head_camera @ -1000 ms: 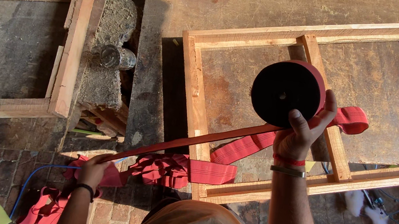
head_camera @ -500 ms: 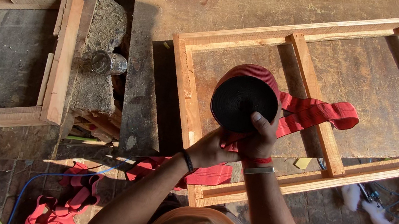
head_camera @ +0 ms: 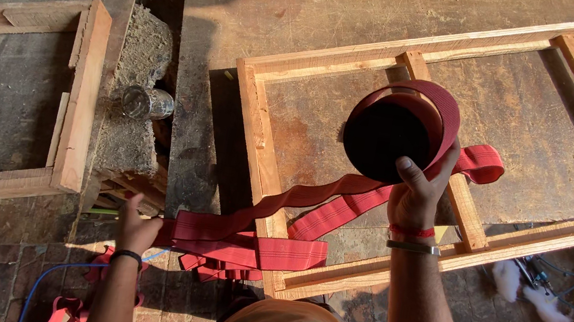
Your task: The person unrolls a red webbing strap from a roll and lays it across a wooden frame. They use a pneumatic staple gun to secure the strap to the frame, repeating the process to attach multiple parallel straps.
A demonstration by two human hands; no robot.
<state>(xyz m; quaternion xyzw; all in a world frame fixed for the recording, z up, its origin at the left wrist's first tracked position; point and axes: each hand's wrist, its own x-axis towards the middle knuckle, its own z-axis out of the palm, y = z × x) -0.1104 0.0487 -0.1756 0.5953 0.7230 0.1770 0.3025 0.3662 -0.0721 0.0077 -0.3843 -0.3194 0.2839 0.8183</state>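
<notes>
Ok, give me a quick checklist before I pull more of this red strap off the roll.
1. Right hand grips the roll: ok.
2. Left hand on the strap: ok, at its end.
3. Strap free of twists: cannot tell, it is folded in a pile.
4. Strap clear of the wooden frame: not ok, it drapes over the rail.
5. Metal can out of the way: ok.

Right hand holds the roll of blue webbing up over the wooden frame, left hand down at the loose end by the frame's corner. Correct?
Not quite: the webbing is red, not blue. The head view shows the right hand holding the roll of red webbing up over the wooden frame, and the left hand down at the loose end by the frame's corner.
</notes>
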